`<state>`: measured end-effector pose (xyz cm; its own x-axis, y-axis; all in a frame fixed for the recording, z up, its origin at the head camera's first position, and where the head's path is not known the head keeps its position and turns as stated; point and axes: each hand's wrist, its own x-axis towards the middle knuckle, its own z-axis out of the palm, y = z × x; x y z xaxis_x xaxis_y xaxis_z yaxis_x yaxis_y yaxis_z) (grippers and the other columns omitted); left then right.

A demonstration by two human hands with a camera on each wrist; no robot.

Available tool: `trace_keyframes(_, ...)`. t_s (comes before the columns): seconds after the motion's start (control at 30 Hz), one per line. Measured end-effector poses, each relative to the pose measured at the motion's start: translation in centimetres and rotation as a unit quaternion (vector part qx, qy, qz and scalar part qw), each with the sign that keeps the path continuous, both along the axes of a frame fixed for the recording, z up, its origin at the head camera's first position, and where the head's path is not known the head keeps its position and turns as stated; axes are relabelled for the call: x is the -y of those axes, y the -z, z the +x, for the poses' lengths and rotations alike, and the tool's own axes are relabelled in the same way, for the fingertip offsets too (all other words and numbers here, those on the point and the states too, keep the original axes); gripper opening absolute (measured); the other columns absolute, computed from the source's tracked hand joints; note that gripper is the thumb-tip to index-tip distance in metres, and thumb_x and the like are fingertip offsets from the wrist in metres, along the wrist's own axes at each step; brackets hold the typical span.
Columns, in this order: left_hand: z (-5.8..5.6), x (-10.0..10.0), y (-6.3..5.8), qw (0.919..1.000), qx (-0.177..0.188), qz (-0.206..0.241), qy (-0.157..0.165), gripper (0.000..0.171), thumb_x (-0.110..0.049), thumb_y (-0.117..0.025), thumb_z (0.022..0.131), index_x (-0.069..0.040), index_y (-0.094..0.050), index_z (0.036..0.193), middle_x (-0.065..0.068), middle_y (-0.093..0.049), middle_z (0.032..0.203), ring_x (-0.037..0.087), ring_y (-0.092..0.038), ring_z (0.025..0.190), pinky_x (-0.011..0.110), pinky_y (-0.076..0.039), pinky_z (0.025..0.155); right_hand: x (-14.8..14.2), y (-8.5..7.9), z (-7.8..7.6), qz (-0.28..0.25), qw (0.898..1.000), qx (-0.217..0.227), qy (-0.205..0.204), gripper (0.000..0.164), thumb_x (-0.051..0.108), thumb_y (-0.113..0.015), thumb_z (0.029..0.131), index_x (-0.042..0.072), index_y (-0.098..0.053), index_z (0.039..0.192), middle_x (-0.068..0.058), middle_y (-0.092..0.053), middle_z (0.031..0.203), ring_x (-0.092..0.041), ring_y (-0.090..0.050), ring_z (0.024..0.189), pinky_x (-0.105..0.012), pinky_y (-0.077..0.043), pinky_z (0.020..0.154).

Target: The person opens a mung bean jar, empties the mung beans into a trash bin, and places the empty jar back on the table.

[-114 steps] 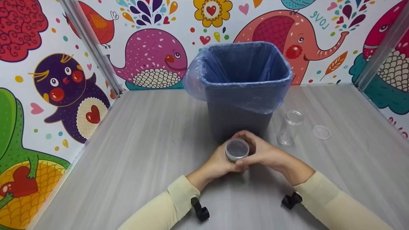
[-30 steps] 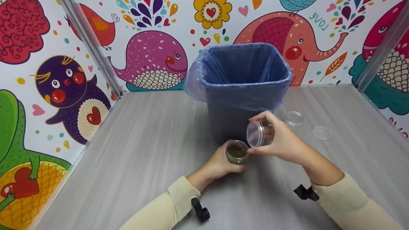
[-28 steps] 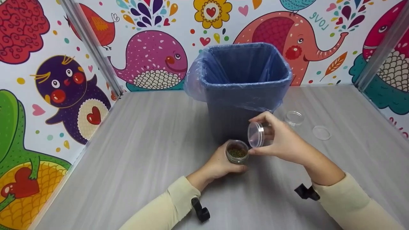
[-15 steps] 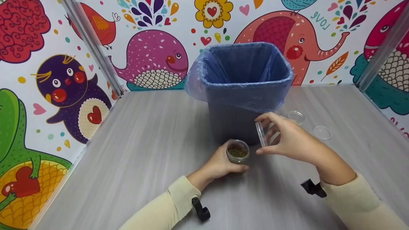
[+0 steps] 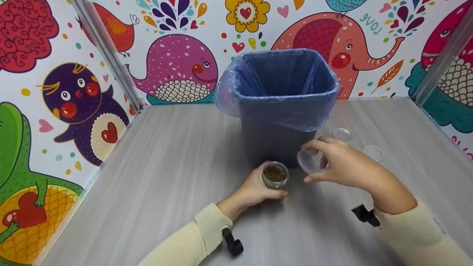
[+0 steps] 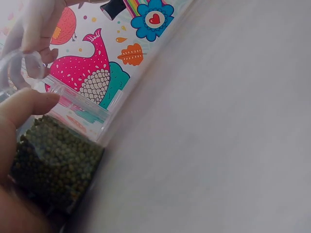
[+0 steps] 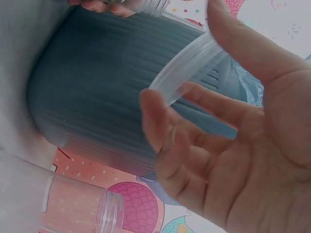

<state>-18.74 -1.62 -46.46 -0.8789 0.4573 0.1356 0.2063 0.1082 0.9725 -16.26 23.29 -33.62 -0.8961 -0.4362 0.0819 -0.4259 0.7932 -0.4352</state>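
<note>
My left hand (image 5: 253, 188) grips an uncapped clear jar (image 5: 275, 181) upright, its thumb across the near side. Small green mung beans (image 6: 58, 155) show through the jar wall in the left wrist view, below the rim. To the right, my right hand (image 5: 349, 166) pinches a clear plastic lid (image 5: 305, 162) by its edge between thumb and fingers. The lid stands tilted on edge, apart from the jar. In the right wrist view the lid (image 7: 182, 68) spans from the thumb to a fingertip.
Just behind the hands stands a dark bin (image 5: 277, 140) lined with a blue bag (image 5: 295, 111). An uncapped clear jar (image 7: 77, 199) stands right of the bin, partly hidden by my right hand in the head view. Another clear lid (image 5: 374, 147) lies beside it. Patterned walls border the table.
Earlier both hands were on the lidded jar. The lid has come off, and my right hand has carried it rightward, lowering and turning it lately. My left hand stays around the jar.
</note>
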Motion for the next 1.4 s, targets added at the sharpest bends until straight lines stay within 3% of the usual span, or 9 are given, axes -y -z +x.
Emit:
trace_keyframes(0.1, 0.0, 0.0, -0.1, 1.0, 0.001, 0.003, 0.001, 0.07, -0.004, -0.095, 0.069, -0.01, -0.064, 0.131, -0.004, -0.069, 0.119, 0.01, -0.062, 0.112, 0.03, -0.044, 0.109, 0.0, 0.3, 0.0, 0.023, 1.0, 0.007, 0.001, 0.073, 0.031, -0.101, 0.073, 0.007, -0.068, 0.133, -0.015, -0.066, 0.121, -0.02, -0.063, 0.082, -0.036, -0.055, 0.068)
trace_keyframes(0.3, 0.0, 0.0, -0.1, 1.0, 0.0, 0.002, -0.001, 0.069, -0.004, -0.096, 0.069, -0.01, -0.064, 0.131, -0.005, -0.069, 0.118, 0.009, -0.062, 0.112, 0.029, -0.043, 0.11, 0.5, 1.9, -0.4, 0.092, 0.996, -0.003, -0.01, 0.07, 0.031, -0.101, 0.07, 0.006, -0.07, 0.127, -0.016, -0.067, 0.122, -0.032, -0.069, 0.1, -0.056, -0.059, 0.086)
trace_keyframes(0.37, 0.0, 0.0, -0.1, 1.0, 0.001, 0.0, -0.002, 0.069, -0.004, -0.096, 0.069, -0.01, -0.064, 0.13, -0.005, -0.07, 0.117, 0.009, -0.062, 0.111, 0.029, -0.043, 0.109, 0.7, 2.5, -0.6, 0.111, 0.994, -0.001, -0.011, 0.069, 0.031, -0.101, 0.069, 0.006, -0.07, 0.125, -0.016, -0.067, 0.119, -0.035, -0.069, 0.101, -0.058, -0.058, 0.087)
trace_keyframes(0.8, -0.1, 0.0, 0.1, 1.0, 0.006, -0.004, -0.002, 0.07, -0.005, -0.096, 0.069, -0.012, -0.064, 0.131, -0.004, -0.069, 0.119, 0.01, -0.061, 0.114, 0.032, -0.041, 0.112, 0.8, 5.1, -1.5, 0.155, 0.987, -0.004, -0.03, 0.071, 0.042, -0.103, 0.056, 0.007, -0.07, 0.108, -0.017, -0.067, 0.102, -0.04, -0.067, 0.09, -0.057, -0.058, 0.075)
trace_keyframes(1.1, 0.0, 0.0, 0.0, 1.0, 0.007, -0.001, 0.0, 0.069, -0.004, -0.095, 0.069, -0.012, -0.065, 0.13, -0.004, -0.07, 0.119, 0.01, -0.062, 0.113, 0.033, -0.041, 0.112, 0.8, 5.8, -2.0, 0.152, 0.988, 0.035, -0.007, 0.083, 0.039, -0.103, 0.057, 0.0, -0.069, 0.122, -0.022, -0.068, 0.106, -0.043, -0.068, 0.094, -0.063, -0.055, 0.085)
trace_keyframes(1.4, 0.0, 0.0, 0.1, 1.0, 0.002, -0.001, -0.004, 0.07, -0.004, -0.096, 0.069, -0.012, -0.065, 0.131, -0.005, -0.07, 0.118, 0.01, -0.062, 0.113, 0.031, -0.042, 0.112, 0.6, 6.1, -2.2, 0.156, 0.986, 0.06, -0.002, 0.074, 0.031, -0.104, 0.058, 0.0, -0.07, 0.115, -0.018, -0.067, 0.1, -0.037, -0.068, 0.088, -0.053, -0.059, 0.08)
